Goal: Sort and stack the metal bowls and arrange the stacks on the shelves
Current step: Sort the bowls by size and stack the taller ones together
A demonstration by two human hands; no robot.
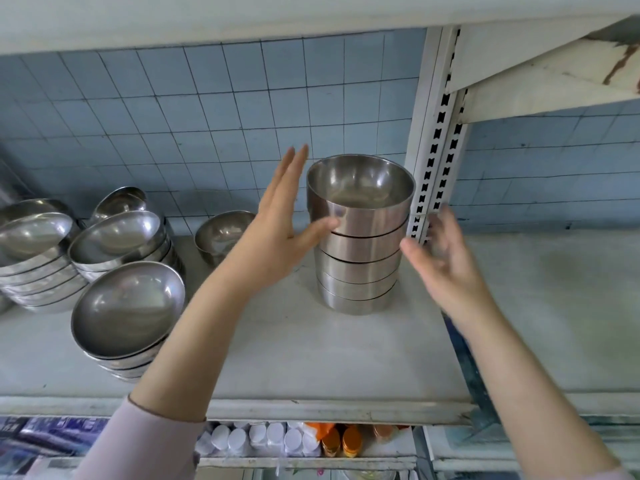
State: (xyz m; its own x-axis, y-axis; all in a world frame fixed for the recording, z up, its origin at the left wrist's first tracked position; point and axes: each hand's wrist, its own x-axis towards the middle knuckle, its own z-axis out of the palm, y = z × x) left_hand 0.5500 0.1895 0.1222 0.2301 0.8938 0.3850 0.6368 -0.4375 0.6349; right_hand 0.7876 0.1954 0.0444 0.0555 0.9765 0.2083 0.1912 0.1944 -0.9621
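A tall stack of straight-sided metal bowls [360, 237] stands upright on the white shelf [311, 344], close to the slotted upright post [434, 140]. My left hand [280, 223] is on the stack's left side with straight fingers, its thumb touching the second bowl from the top. My right hand [441, 251] hovers just right of the stack, fingers loosely spread and a little blurred, holding nothing. Further left sit stacks of rounded bowls: one at the front [128, 313], one behind it [121, 240], one at the far left [34, 254].
A single rounded bowl [221, 237] sits behind my left forearm. A blue tiled wall [207, 109] backs the shelf and another shelf [242, 15] runs overhead. Below the shelf edge stand white-capped and orange bottles [277, 441]. Bare shelf surface extends right of the post.
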